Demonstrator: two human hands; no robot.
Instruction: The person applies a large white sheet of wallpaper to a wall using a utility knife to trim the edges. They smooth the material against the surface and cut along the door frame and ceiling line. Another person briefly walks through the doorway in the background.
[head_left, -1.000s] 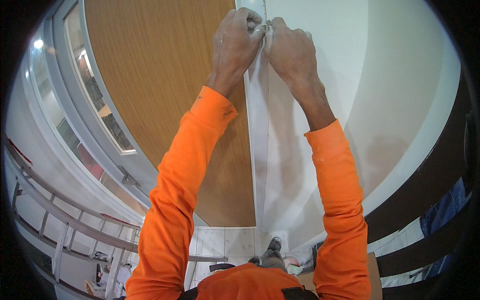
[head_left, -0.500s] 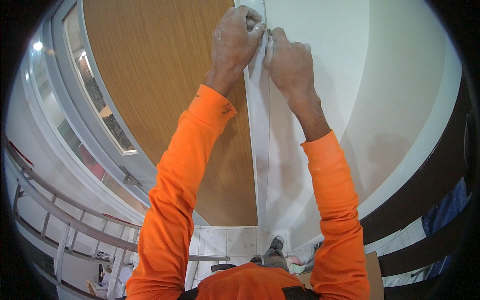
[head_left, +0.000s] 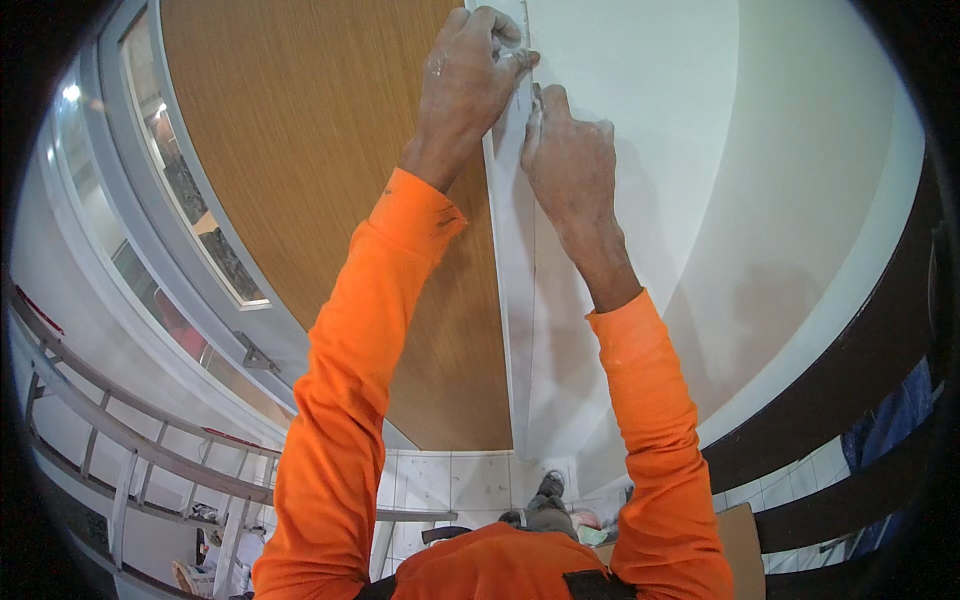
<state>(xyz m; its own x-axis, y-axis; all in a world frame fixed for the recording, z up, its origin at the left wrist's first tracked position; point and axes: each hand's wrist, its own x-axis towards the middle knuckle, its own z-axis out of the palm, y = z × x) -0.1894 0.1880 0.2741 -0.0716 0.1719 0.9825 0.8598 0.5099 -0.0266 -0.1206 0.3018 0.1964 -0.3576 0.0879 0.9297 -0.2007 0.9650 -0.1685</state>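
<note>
1. We see the left hand (head_left: pixel 468 80) at the top middle of the frame. Its fingers are bent in, and its thumb pokes out to the right, over a thin line (head_left: pixel 532 300). The view there is poor, so we can't tell if it holds anything.
2. We see the right hand (head_left: pixel 572 145) just below and to the right. It is closed, and a small dark thing (head_left: pixel 538 92) sticks up by its thumb. That thing is too small for us to name.
3. We find the long white strip (head_left: pixel 516 300) running from the top middle down to the lower middle. The thin line goes along its right edge.
4. On the left of the strip we see a big brown wood panel (head_left: pixel 330 150). On its right is a white wall (head_left: pixel 650 120).
5. We see orange sleeves (head_left: pixel 345 350) on both arms.
6. At the lower left we see a metal ladder (head_left: pixel 150 446).
7. At the bottom middle we see floor tiles (head_left: pixel 480 483) and a dark shoe (head_left: pixel 551 486).
</note>
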